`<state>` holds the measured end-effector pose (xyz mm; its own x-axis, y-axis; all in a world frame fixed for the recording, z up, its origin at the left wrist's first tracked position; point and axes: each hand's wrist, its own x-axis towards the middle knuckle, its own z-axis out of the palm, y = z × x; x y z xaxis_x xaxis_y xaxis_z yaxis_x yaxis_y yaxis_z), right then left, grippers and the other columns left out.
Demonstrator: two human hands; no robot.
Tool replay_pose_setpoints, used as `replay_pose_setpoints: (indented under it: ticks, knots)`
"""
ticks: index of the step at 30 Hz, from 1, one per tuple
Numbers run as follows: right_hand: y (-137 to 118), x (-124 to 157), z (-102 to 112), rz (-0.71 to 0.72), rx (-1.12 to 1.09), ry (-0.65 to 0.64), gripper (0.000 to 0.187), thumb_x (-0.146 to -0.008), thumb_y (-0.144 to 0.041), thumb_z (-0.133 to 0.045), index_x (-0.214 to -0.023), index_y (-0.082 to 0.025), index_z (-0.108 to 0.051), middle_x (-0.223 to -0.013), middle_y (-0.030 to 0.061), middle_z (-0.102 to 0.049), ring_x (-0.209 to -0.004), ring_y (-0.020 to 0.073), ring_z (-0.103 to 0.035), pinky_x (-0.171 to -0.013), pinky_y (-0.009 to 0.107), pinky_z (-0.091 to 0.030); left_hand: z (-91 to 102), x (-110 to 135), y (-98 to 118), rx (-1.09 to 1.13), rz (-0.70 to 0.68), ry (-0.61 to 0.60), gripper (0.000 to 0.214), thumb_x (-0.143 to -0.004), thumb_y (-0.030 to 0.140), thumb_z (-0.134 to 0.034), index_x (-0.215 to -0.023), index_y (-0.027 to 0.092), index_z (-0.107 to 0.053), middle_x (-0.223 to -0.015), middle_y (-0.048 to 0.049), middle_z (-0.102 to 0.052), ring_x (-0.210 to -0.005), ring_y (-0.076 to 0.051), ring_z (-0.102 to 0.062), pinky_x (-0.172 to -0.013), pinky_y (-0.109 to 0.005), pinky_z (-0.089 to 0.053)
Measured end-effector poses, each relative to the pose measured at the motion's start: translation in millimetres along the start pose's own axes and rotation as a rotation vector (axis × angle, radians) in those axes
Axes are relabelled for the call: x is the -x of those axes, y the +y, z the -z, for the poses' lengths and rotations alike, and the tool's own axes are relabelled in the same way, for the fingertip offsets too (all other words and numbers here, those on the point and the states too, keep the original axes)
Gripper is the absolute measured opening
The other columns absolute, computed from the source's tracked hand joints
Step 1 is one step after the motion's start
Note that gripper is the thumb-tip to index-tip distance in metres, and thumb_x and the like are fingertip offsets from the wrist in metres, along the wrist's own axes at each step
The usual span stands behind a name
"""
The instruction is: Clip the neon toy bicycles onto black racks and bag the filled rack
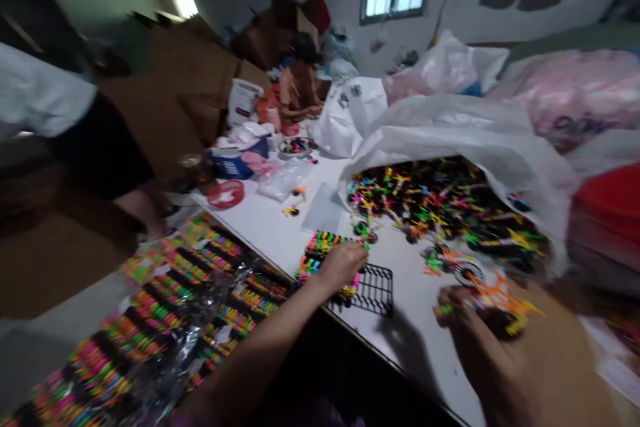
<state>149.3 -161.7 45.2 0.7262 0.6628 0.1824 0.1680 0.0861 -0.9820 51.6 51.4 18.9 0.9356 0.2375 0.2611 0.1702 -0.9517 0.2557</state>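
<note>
My left hand point(344, 263) is closed in a pinch over a black plastic rack point(377, 290), with a small toy bicycle point(367, 247) mostly hidden at its fingertips. Rows of bright toy bicycles point(313, 257) fill the left part of the rack; bare black bars show at its right. On the right, my right hand point(475, 330) is wrapped round several toy bicycles, whose orange and yellow parts point(500, 297) stick out past the fingers. Just beyond it, loose toy bicycles point(443, 260) lie on the white table point(410, 340).
A large white sack point(450, 123) spills a heap of toy bicycles point(425, 197). Packed racks point(165, 307) cover the lower left. A red lid point(225, 194) and blue basket point(233, 165) sit at the table's far left. One person point(300, 83) sits behind; another point(95, 120) stands left.
</note>
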Motion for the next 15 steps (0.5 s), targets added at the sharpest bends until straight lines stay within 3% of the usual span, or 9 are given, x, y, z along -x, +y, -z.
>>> replay_pose_setpoints:
  ticks: [2, 7, 11, 15]
  knots:
    - [21, -5, -8, -0.089, -0.116, 0.067, 0.03, -0.077, -0.054, -0.056, -0.081, -0.024, -0.056, -0.077, 0.0068, -0.057, -0.067, 0.02, -0.058, -0.054, 0.034, -0.046, -5.0, 2, -1, 0.068, 0.005, 0.025, 0.02, -0.089, 0.017, -0.042, -0.082, 0.014, -0.061, -0.081, -0.0056, -0.061, -0.081, -0.015, -0.056, -0.075, -0.027, -0.044]
    - [69, -9, -38, -0.391, -0.316, 0.026, 0.036, -0.067, -0.048, -0.068, -0.073, -0.015, -0.056, -0.062, 0.0021, -0.055, -0.057, 0.014, -0.052, -0.052, 0.027, -0.042, 0.7, 5, 4, 0.14, 0.026, 0.035, 0.02, -0.09, 0.017, -0.04, -0.094, 0.013, -0.06, -0.09, -0.006, -0.058, -0.085, -0.014, -0.055, -0.079, -0.026, -0.043]
    - [72, -9, -45, -0.332, -0.245, 0.024, 0.031, -0.072, -0.043, -0.064, -0.081, -0.015, -0.056, -0.066, 0.0013, -0.057, -0.06, 0.0133, -0.054, -0.057, 0.026, -0.043, 6.0, 0, 3, 0.114, 0.009, -0.047, 0.018, -0.089, 0.018, -0.044, -0.091, 0.015, -0.061, -0.082, -0.0034, -0.058, -0.079, -0.013, -0.055, -0.074, -0.024, -0.043]
    - [84, -18, -58, -0.249, 0.027, -0.016, 0.023, -0.073, -0.036, -0.06, -0.083, -0.016, -0.055, -0.068, 0.0003, -0.058, -0.061, 0.0136, -0.054, -0.058, 0.025, -0.043, 7.4, -3, 2, 0.093, 0.005, -0.085, 0.017, -0.088, 0.018, -0.044, -0.09, 0.015, -0.061, -0.082, -0.0031, -0.058, -0.078, -0.013, -0.055, -0.072, -0.024, -0.043]
